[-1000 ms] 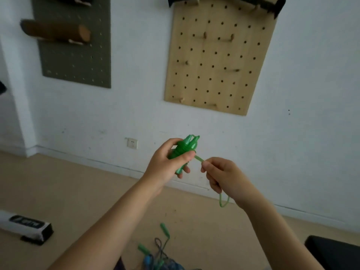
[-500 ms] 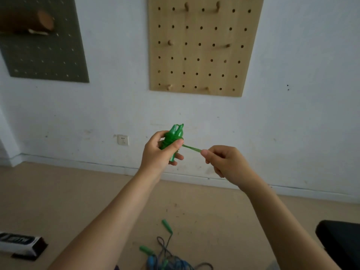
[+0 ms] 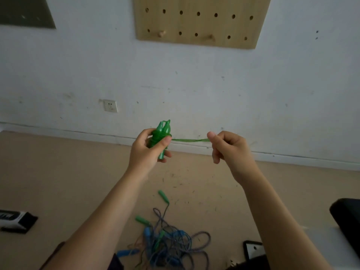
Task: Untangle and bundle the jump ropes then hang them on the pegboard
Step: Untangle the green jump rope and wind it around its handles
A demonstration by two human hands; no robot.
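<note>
We keep cord (image 3: 190, 140) taut: left hand (image 3: 145, 152) clenched round green handles (image 3: 161, 137), right hand (image 3: 227, 148) pinching cord end; wind snug, even turns.

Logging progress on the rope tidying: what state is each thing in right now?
Green plastic jump rope bundle: handles together, cord wound round.
Green cord tail: pulled taut.
Left hand: grips the bundle.
Right hand: pinches the tail.
Tangled blue and green ropes: heaped on floor.
Wooden pegboard: visible pegs bare.
</note>
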